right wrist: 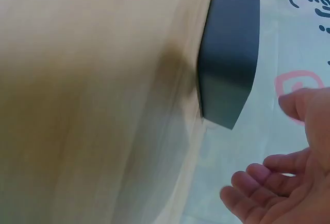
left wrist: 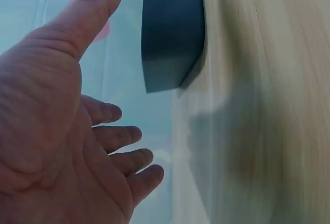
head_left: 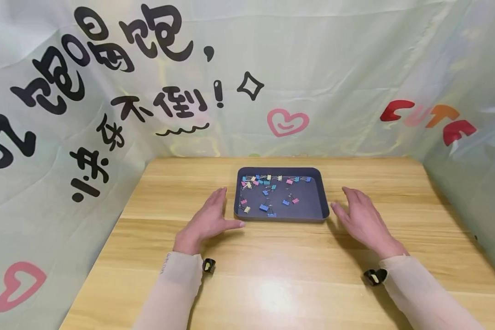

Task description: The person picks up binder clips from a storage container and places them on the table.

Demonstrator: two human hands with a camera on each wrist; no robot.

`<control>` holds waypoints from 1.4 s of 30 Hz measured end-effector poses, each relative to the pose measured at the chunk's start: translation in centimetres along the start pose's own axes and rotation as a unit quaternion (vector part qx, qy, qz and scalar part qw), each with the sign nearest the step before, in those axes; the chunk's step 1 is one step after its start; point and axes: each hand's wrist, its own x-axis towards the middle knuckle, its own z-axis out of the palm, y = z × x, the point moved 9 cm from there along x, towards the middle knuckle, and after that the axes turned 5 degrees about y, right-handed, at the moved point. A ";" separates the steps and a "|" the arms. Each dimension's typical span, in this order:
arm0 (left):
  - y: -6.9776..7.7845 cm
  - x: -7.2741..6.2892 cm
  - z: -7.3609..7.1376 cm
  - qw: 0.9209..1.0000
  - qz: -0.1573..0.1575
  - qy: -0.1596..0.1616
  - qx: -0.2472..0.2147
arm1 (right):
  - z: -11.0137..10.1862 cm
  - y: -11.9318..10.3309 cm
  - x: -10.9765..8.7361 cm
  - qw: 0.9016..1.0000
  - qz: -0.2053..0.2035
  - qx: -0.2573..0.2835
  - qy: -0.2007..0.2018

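Observation:
A dark blue-grey tray [head_left: 305, 214] lies on the table, with several binder clips [head_left: 264, 207] in blue, pink, teal and cream scattered inside, most of them along its far left side. My left hand [head_left: 210, 220] is beside the tray's left end, thumb spread from the fingers, holding nothing. Off the right end is my right hand [head_left: 363, 220], also holding nothing, its fingers pointing forward. Both wrist views show a gap between the palm and the tray's outer wall [left wrist: 172, 33]; the same wall [right wrist: 229, 43] appears in the right one. The clips are hidden there.
The wooden table [head_left: 268, 266] extends around the tray. A pale cloth backdrop [head_left: 334, 55] with black lettering, pink hearts and coloured letters rises behind and at both sides. A dark band [head_left: 208, 266] sits at the left wrist, another [head_left: 374, 277] at the right.

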 end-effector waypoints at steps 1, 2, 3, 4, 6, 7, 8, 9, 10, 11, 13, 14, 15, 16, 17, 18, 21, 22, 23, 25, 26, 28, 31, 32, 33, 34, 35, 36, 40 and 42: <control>0.1 0.2 0.3 1.000 -0.002 -0.002 -0.009 | 0.2 0.0 0.3 1.000 0.009 0.005 -0.001; 0.1 0.5 0.5 1.000 -0.003 -0.004 -0.020 | 0.5 0.0 0.6 1.000 0.019 0.011 -0.005; 0.2 0.7 0.8 1.000 -0.003 -0.006 -0.030 | 0.7 -0.1 0.8 1.000 0.027 0.013 -0.009; 0.3 0.9 1.1 0.999 -0.003 -0.006 -0.041 | 1.1 -0.1 1.1 0.999 0.035 0.016 -0.013; 0.5 1.4 1.6 0.998 0.008 -0.005 -0.060 | 1.7 -0.3 1.6 0.998 0.046 0.019 -0.024; 0.6 1.6 1.8 0.997 0.017 -0.002 -0.071 | 2.0 -0.4 1.8 0.998 0.050 0.020 -0.028; 0.7 1.7 1.9 0.996 0.027 0.000 -0.081 | 2.2 -0.4 1.9 0.998 0.054 0.021 -0.033; 0.9 1.9 2.0 0.995 0.036 0.002 -0.089 | 2.4 -0.6 2.0 0.998 0.055 0.020 -0.037; 1.0 2.0 2.1 0.995 0.045 0.004 -0.094 | 2.6 -0.7 2.1 0.997 0.056 0.019 -0.040; 1.0 2.0 2.2 0.994 0.050 0.006 -0.093 | 2.7 -0.8 2.2 0.997 0.057 0.019 -0.042; 0.8 2.0 2.2 0.997 0.043 0.010 -0.067 | 2.9 -0.9 2.3 0.997 0.059 0.016 -0.044; 0.7 2.1 2.1 0.998 0.039 0.010 -0.047 | 3.0 -0.9 2.3 0.997 0.059 0.015 -0.045; 0.6 2.1 2.0 0.999 0.033 0.011 -0.023 | 3.0 -1.0 2.3 0.997 0.059 0.013 -0.045; 0.5 2.1 2.0 1.000 0.029 0.010 -0.001 | 3.1 -0.9 2.4 0.997 0.059 0.012 -0.045; 0.5 2.1 1.9 0.999 0.026 0.009 0.021 | 3.1 -0.9 2.4 0.997 0.059 0.010 -0.045; 0.4 2.2 1.8 0.999 0.025 0.007 0.039 | 3.1 -0.9 2.4 0.997 0.058 0.008 -0.045; 0.6 2.4 1.7 0.998 0.032 0.000 0.055 | 3.1 -1.0 2.5 0.998 0.053 0.004 -0.045; 0.7 2.5 1.7 0.998 0.033 -0.003 0.055 | 3.1 -1.0 2.5 0.998 0.052 0.003 -0.044; 0.6 2.5 1.7 0.998 0.032 -0.006 0.056 | 3.1 -1.1 2.5 0.998 0.050 0.002 -0.043; 0.7 2.5 1.7 0.998 0.030 -0.007 0.054 | 3.2 -1.2 2.6 0.998 0.046 0.001 -0.041; 0.7 2.6 1.7 0.998 0.030 -0.007 0.054 | 3.2 -1.2 2.6 0.998 0.045 -0.001 -0.040; 0.8 2.7 1.7 0.998 0.032 -0.007 0.058 | 3.3 -1.2 2.7 0.998 0.044 -0.002 -0.038; 1.0 2.9 1.7 0.996 0.042 -0.010 0.076 | 3.4 -1.3 2.8 0.998 0.044 -0.004 -0.038; 1.2 3.0 1.7 0.995 0.047 -0.012 0.085 | 3.5 -1.3 2.8 0.998 0.044 -0.004 -0.038; 1.3 3.0 1.7 0.994 0.052 -0.015 0.093 | 3.6 -1.3 2.8 0.998 0.045 -0.003 -0.038; 1.4 3.1 1.8 0.993 0.057 -0.017 0.103 | 3.7 -1.3 2.8 0.998 0.046 -0.003 -0.039; 1.5 3.1 1.8 0.992 0.060 -0.020 0.110 | 3.7 -1.3 2.8 0.998 0.047 -0.003 -0.040; 1.6 3.1 1.9 0.991 0.065 -0.023 0.115 | 3.8 -1.3 2.8 0.998 0.048 -0.002 -0.041; 1.6 3.2 2.2 0.990 0.069 -0.036 0.119 | 4.1 -1.2 2.8 0.997 0.056 -0.004 -0.047; 1.4 3.2 2.3 0.991 0.067 -0.043 0.110 | 4.2 -1.2 2.8 0.997 0.059 -0.005 -0.048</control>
